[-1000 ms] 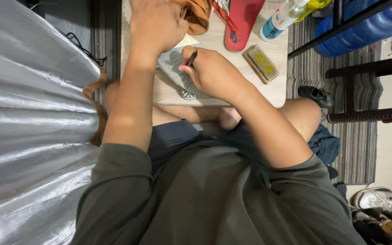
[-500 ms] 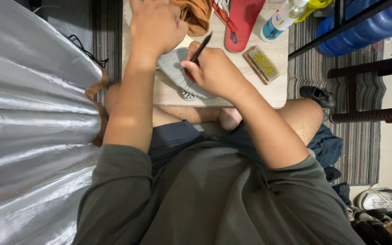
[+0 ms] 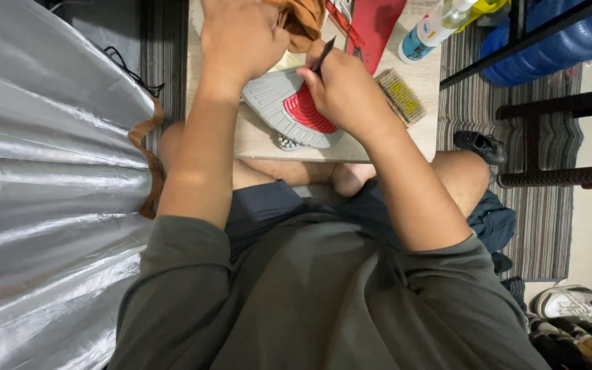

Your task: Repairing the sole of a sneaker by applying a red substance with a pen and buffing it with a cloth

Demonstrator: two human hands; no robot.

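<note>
A grey and red sole (image 3: 294,109) lies tread-up on a low wooden board (image 3: 405,140) that rests over the person's crossed legs. The right hand (image 3: 340,89) is clenched around a thin dark tool (image 3: 323,55), its fist covering the sole's right edge, so where the tool's lower end meets the sole cannot be seen. The left hand (image 3: 240,38) presses down just beyond the sole's far end, fingers curled over a tan cloth (image 3: 303,19); whether it grips the cloth or only rests on it cannot be told. Right of the sole, just past the right hand, sits a small brush (image 3: 400,94) with yellow bristles. Beyond the sole a red sheet (image 3: 378,27) lies on the board, and further right a clear spray bottle (image 3: 433,27) lies tilted near the board's far corner. Off the board to the right are a striped rug (image 3: 549,226), a blue water jug (image 3: 549,41) behind a dark rail, and a dark wooden stool (image 3: 570,144). Left of the sole hangs a silvery fabric (image 3: 42,192).
</note>
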